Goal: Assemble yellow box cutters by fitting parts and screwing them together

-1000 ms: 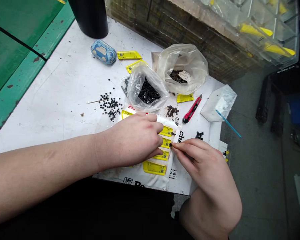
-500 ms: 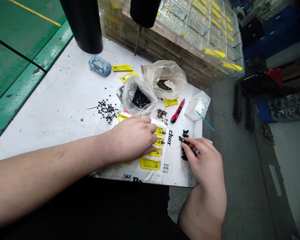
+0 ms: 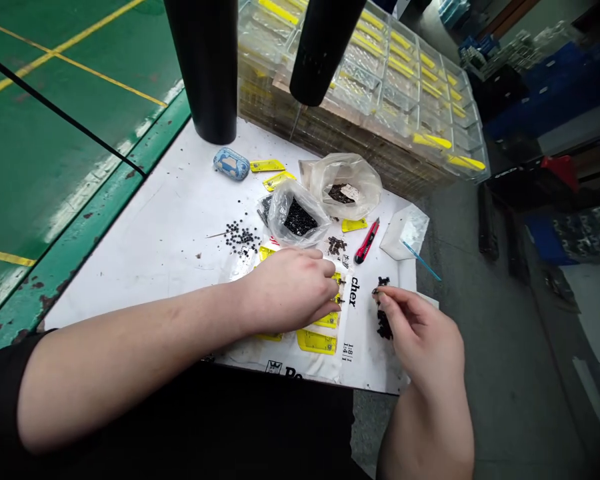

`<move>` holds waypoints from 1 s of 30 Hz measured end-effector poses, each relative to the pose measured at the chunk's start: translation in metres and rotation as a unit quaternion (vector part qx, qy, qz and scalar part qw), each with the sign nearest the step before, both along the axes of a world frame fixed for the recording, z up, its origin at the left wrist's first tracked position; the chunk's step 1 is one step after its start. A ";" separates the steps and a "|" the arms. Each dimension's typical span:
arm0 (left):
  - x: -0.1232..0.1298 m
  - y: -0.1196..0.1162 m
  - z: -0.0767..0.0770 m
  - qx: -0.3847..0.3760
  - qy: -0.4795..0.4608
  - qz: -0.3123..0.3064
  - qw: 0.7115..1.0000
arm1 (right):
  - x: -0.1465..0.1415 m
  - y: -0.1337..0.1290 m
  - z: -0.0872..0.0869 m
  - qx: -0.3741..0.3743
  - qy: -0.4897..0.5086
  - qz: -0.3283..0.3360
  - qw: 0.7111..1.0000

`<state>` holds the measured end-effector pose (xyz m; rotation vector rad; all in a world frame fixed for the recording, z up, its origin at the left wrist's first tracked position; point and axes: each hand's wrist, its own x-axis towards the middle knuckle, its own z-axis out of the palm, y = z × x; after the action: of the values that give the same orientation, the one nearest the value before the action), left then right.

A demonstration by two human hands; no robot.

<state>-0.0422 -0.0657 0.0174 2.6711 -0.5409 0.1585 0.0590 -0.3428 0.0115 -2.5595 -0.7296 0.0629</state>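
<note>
Pinching black piece, right hand | left hand curled over yellow pieces | sheet: "cher"

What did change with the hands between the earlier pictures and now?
The right hand moved rightward, away from the yellow plastic pieces, to the pile of small black parts, and now pinches one small black part. The left hand stayed over the yellow pieces.

Two hands, two plastic bags, one red box cutter, two black cylinders.
</note>
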 end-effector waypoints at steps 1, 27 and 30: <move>0.000 0.000 0.000 -0.003 0.004 -0.004 1.000 | -0.006 -0.001 0.002 0.024 0.034 -0.008 0.999; 0.001 -0.006 -0.013 0.015 0.039 -0.104 0.994 | -0.042 0.004 -0.020 0.020 0.031 0.189 0.981; 0.001 -0.006 -0.013 0.020 0.044 -0.105 0.993 | -0.042 0.006 -0.019 0.007 0.025 0.191 0.981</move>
<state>-0.0413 -0.0718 0.0044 2.6221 -0.7985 -0.0321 0.0168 -0.3369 -0.0078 -2.3604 -1.1861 0.2443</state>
